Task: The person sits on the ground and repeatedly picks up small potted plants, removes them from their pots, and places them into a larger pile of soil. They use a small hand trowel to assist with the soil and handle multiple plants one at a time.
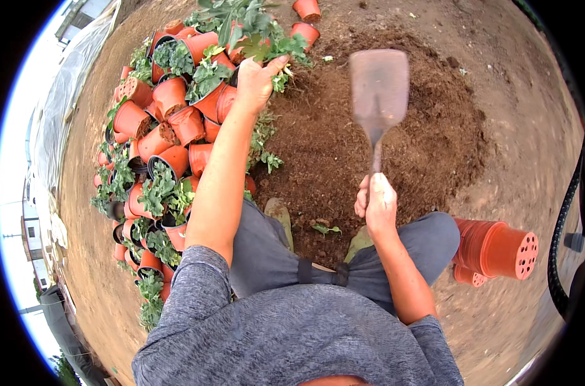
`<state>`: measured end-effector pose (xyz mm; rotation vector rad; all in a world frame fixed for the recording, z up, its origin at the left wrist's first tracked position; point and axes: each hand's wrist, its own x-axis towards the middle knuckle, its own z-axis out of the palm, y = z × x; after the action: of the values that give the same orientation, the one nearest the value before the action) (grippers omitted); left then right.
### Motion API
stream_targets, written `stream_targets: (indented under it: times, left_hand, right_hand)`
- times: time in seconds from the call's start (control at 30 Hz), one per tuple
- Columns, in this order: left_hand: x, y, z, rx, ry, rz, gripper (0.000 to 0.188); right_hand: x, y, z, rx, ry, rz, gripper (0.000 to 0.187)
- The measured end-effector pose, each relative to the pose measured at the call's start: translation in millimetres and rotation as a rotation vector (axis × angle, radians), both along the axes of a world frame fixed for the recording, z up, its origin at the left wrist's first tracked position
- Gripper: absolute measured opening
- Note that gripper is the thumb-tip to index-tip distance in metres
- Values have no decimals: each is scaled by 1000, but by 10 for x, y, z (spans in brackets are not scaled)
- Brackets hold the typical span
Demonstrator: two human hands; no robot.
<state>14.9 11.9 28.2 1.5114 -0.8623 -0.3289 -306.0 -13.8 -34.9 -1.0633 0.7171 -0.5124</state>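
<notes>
My right hand point(377, 201) is wrapped round the handle of a short flat-bladed shovel point(379, 83). Its blade points away from me above the soil, slightly blurred. At the far end of the heap of pots, my left hand point(255, 83) is closed at the base of a leafy green plant point(241, 22). The plant's leaves spread beyond my fingers, and the exact grip is partly hidden. Under the shovel lies a mound of loose brown soil point(318, 141).
Many orange plastic pots point(170, 95) with green seedlings lie heaped on the left, tipped various ways. Stacked orange pots point(498, 248) lie on their side by my right knee. A loose sprig point(326, 229) rests between my shoes. Clear plastic sheeting point(80, 71) borders the far left.
</notes>
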Motion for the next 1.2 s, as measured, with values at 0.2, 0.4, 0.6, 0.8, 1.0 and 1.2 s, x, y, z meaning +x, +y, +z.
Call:
stream_targets:
  times: [0.2,0.4,0.6,0.8,1.0,1.2]
  left_hand:
    - [-103,8,-1,65,-109,55,17]
    - [-101,-7,37,-106,190,35,18]
    - [22,-25,-31,-198,247,56,21]
    - [-31,-28,-82,-284,510,137,23]
    - [174,3,-134,-367,523,192,19]
    - [163,253,0,-451,631,118,19]
  right_hand:
    - [24,-22,-33,-26,134,304,35]
    - [149,57,-13,-145,-93,-67,37]
    - [80,11,-59,-25,41,79,36]
    - [99,-31,-112,4,226,435,35]
    - [133,123,-31,-264,-5,-40,32]
    - [174,-128,1,-56,310,463,33]
